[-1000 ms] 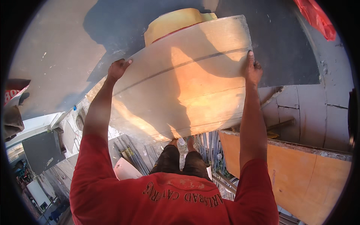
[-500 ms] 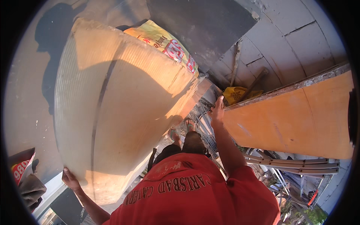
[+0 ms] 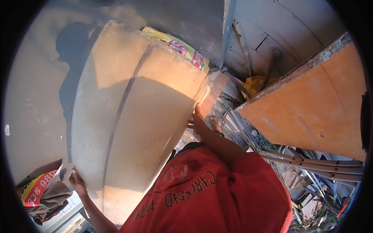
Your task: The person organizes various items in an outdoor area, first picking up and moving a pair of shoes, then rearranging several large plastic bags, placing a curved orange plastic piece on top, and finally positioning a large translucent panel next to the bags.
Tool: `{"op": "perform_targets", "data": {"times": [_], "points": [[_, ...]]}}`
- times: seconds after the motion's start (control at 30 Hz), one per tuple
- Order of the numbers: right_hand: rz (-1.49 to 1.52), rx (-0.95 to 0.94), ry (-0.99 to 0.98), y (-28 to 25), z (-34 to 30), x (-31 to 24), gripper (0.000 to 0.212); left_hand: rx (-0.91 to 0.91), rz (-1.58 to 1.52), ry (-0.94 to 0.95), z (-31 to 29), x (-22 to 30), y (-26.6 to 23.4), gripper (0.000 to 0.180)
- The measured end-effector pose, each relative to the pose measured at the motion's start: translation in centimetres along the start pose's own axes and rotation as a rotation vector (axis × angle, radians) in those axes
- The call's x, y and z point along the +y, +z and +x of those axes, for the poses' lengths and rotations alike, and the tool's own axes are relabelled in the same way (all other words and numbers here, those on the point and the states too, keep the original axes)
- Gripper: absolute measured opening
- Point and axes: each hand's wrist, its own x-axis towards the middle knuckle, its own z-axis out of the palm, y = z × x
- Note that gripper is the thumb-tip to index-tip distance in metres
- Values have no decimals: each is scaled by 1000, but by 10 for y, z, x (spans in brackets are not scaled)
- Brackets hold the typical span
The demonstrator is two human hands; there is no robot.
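Observation:
A large pale, finely ribbed panel [image 3: 143, 105] with a dark stripe stands tilted before me, covering much of the left and middle of the view. My left hand [image 3: 79, 183] grips its lower left edge, thumb in sight and the other fingers partly hidden by the panel. Along the right edge lies my right hand [image 3: 198, 119], fingers apart and stretched out; whether they press on the panel I cannot tell. Behind the panel's top edge shows a yellow printed sheet [image 3: 180, 46].
An orange-brown board [image 3: 307, 105] with a worn edge stands to the right. Metal rods [image 3: 244, 124] and curved bars [image 3: 318, 165] lie below it. A wooden stick [image 3: 271, 68] leans by a yellow bag [image 3: 253, 85]. Dark cloth [image 3: 50, 200] hangs at left.
My right hand has moved left from beside the orange-brown board to the ribbed panel's right edge. My left hand stays at the panel's lower left edge. The view has shifted.

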Motion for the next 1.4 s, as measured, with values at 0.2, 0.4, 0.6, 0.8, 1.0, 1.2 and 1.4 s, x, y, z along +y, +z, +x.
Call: {"op": "perform_targets", "data": {"times": [0.2, 0.4, 0.6, 0.8, 1.0, 1.2, 1.4], "points": [[60, 156, -152, -27, 42, -76, 107, -118, 19, -64, 44, 53, 124, 67], [-16, 153, -182, -32, 88, -121, 117, -109, 382, -75, 141, 83, 264, 75], [-37, 162, -78, -38, 133, -86, 122, -406, 220, 32, 220, -13, 351, 71], [36, 236, -39, -14, 150, -89, 123, -317, 44, -44, 264, -95, 463, 76], [26, 294, -105, -18, 161, -85, 114, -62, 176, 24, 201, 33, 448, 64], [-10, 389, -67, -9, 157, -90, 121, -583, 237, 584, 56, 222, 448, 98], [-51, 338, -3, -25, 167, -81, 118, -441, 316, 593, 43, 217, 485, 106]]}}
